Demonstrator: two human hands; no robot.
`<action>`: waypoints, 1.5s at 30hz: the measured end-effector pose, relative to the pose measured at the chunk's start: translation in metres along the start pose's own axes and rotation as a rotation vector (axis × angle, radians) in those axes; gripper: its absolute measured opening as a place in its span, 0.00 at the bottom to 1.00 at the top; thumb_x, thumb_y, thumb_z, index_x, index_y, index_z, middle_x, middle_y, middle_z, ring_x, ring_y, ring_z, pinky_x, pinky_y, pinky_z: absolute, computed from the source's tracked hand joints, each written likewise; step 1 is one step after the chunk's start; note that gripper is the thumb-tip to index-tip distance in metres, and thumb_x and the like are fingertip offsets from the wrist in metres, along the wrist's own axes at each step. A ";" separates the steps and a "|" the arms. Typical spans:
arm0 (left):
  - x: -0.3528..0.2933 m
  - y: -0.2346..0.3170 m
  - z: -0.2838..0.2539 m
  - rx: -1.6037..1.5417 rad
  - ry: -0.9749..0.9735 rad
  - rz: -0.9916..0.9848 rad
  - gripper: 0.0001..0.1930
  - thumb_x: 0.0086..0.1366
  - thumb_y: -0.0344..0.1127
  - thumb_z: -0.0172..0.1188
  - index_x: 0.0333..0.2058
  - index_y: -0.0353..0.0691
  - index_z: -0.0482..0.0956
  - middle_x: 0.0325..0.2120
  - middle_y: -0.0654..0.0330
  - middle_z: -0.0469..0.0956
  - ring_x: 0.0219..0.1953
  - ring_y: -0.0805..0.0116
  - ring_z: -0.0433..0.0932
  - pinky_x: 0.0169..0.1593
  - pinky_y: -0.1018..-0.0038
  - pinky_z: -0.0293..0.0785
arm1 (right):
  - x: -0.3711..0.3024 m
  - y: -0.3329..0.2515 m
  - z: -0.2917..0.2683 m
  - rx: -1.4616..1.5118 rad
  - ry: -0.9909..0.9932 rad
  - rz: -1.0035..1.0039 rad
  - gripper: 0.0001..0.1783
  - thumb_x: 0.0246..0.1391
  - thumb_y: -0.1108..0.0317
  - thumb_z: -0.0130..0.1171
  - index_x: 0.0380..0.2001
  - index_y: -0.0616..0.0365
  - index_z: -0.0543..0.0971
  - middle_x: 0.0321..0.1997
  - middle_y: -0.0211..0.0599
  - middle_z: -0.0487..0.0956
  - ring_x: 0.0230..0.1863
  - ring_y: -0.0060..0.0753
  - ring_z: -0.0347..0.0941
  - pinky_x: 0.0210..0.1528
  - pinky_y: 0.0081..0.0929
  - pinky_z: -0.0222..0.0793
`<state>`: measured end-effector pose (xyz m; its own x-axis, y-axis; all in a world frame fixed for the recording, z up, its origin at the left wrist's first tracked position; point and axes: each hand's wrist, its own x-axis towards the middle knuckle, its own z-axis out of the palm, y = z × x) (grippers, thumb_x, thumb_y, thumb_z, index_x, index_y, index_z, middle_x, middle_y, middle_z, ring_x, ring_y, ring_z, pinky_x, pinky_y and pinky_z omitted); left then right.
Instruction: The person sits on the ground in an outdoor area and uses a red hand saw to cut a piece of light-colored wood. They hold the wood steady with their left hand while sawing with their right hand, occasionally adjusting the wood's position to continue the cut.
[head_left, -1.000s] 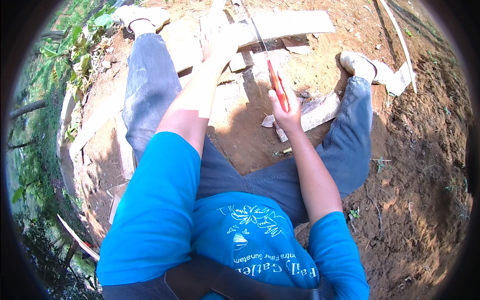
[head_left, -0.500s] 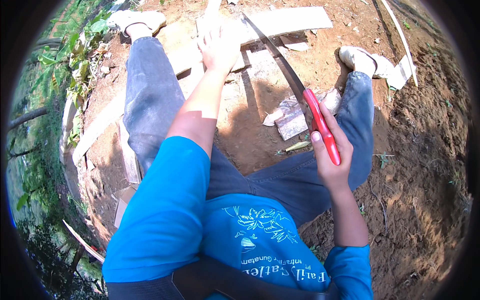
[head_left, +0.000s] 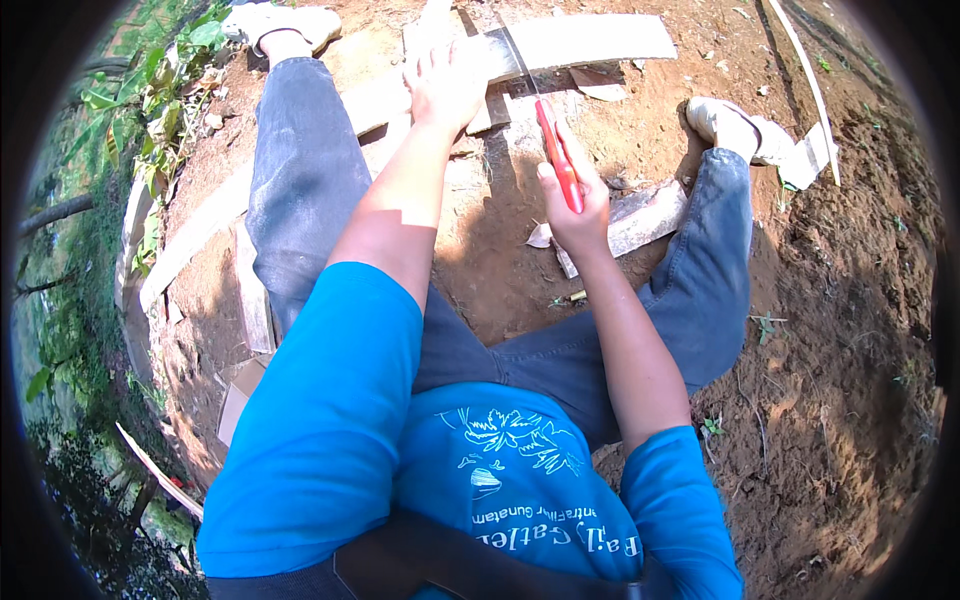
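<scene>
A pale wooden board (head_left: 605, 42) lies crosswise on other wood at the far middle, between my feet. My left hand (head_left: 445, 88) rests flat on its left part, fingers stretched out and washed out by sunlight. My right hand (head_left: 582, 212) is closed around the red handle (head_left: 560, 155) of a handsaw. The saw's narrow dark blade (head_left: 516, 48) points away from me and crosses the board just right of my left hand. Glare makes it hard to tell how deep the teeth sit in the wood.
Under my right forearm lies a weathered wood piece (head_left: 640, 218) on brown soil. My shoes (head_left: 722, 125) flank the work. Long pale strips (head_left: 205, 240) lie left of my left leg, near green plants (head_left: 150, 150). A thin stick (head_left: 800, 70) stands out at far right.
My right hand has carried the saw forward and to the left, and the blade now lies steeper across the board. My left hand has stayed on the board.
</scene>
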<state>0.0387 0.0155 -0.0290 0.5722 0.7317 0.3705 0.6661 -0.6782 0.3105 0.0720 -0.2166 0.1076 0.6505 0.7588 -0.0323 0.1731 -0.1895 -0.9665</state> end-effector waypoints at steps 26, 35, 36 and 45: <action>-0.002 -0.007 0.001 -0.031 -0.086 -0.015 0.32 0.72 0.55 0.46 0.67 0.43 0.65 0.68 0.52 0.64 0.72 0.55 0.56 0.72 0.45 0.41 | 0.015 -0.034 -0.005 -0.008 -0.040 0.066 0.28 0.59 0.75 0.58 0.64 0.68 0.72 0.50 0.44 0.83 0.48 0.24 0.78 0.51 0.22 0.73; 0.002 -0.016 0.035 0.010 -0.124 -0.024 0.33 0.73 0.56 0.43 0.71 0.46 0.60 0.72 0.51 0.57 0.75 0.55 0.50 0.73 0.46 0.36 | -0.066 -0.039 -0.043 -0.213 -0.007 0.060 0.32 0.64 0.72 0.59 0.70 0.61 0.66 0.63 0.45 0.76 0.59 0.28 0.74 0.61 0.27 0.68; 0.001 -0.018 0.028 0.006 -0.124 -0.033 0.33 0.73 0.55 0.42 0.71 0.46 0.60 0.72 0.51 0.57 0.75 0.55 0.50 0.73 0.46 0.36 | -0.082 -0.042 -0.052 -0.198 0.004 0.063 0.31 0.64 0.72 0.58 0.70 0.61 0.66 0.65 0.48 0.75 0.62 0.31 0.73 0.63 0.28 0.67; 0.010 0.022 -0.071 -0.862 -0.268 -0.379 0.24 0.65 0.48 0.58 0.57 0.45 0.72 0.55 0.48 0.72 0.56 0.55 0.70 0.58 0.54 0.65 | -0.007 -0.090 -0.023 -0.249 0.018 0.036 0.25 0.61 0.75 0.59 0.62 0.67 0.74 0.53 0.44 0.82 0.51 0.27 0.79 0.55 0.25 0.72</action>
<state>0.0248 0.0033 0.0437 0.5530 0.8308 -0.0638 0.3111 -0.1349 0.9408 0.0690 -0.2197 0.2006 0.6723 0.7379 -0.0583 0.3250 -0.3650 -0.8724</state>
